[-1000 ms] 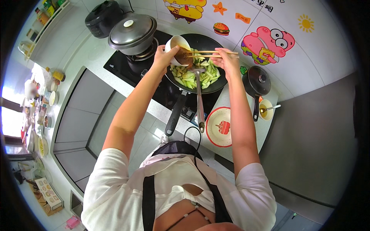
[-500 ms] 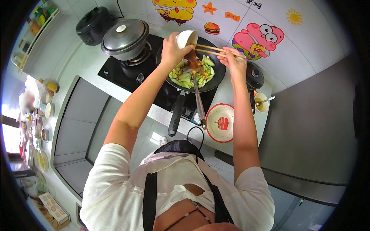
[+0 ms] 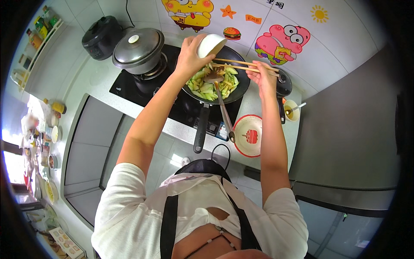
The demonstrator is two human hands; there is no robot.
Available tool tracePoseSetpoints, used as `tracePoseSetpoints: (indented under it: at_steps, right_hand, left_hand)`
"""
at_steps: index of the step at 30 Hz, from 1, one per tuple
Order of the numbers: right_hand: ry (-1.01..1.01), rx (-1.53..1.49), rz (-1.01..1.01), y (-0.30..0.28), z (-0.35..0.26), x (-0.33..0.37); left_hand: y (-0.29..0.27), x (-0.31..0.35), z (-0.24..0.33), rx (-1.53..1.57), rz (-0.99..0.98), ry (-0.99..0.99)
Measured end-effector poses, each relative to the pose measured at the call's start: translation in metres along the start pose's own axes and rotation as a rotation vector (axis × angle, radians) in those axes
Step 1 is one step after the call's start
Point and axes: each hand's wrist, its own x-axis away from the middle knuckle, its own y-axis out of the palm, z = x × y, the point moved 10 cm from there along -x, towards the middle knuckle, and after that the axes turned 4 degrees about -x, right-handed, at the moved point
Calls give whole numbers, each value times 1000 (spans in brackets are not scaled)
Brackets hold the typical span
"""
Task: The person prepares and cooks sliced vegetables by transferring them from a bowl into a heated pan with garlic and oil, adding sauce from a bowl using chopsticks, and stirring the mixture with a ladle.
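Observation:
My left hand (image 3: 189, 57) grips a small white bowl (image 3: 212, 45), tipped with its mouth toward the frying pan (image 3: 245, 83). My right hand (image 3: 263, 80) holds a pair of wooden chopsticks (image 3: 243, 65), their tips at the bowl's mouth. Pale green vegetable slices (image 3: 207, 91) fill the pan, with brown sauce among them near the middle. A metal spatula (image 3: 224, 111) rests in the pan, its handle leaning out over the near rim beside the pan's black handle (image 3: 201, 128). The bowl's inside is mostly hidden.
A red-rimmed bowl (image 3: 242, 149) stands right of the spatula handle. Behind my right forearm are a small black lidded pan (image 3: 283, 88) and a small bowl with a spoon (image 3: 291, 113). A large lidded pot (image 3: 140, 46) sits on the left burner, a black cooker (image 3: 101, 38) beyond it.
The thick brown stream pouring from the white bowl has stopped, and the bowl is tipped further over. The chopsticks have shifted to its mouth. The whole view has moved slightly.

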Motion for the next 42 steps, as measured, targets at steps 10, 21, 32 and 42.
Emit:
tracePoseSetpoints:
  at_steps: [10,21,32,42]
  right_hand:
    - [-97,-163,-14,3,-22,11]
    - [-198,-150,-89,16,-42,19]
    - [-300,26,-188,65,-60,28]
    - [-180,61,-174,38,-19,41]
  left_hand:
    - [12,13,-42,894,-128,-330]
    - [15,21,-49,1202,-201,-410]
    - [22,28,-39,1155,-246,-409]
    - [12,20,-60,422,-15,-247]
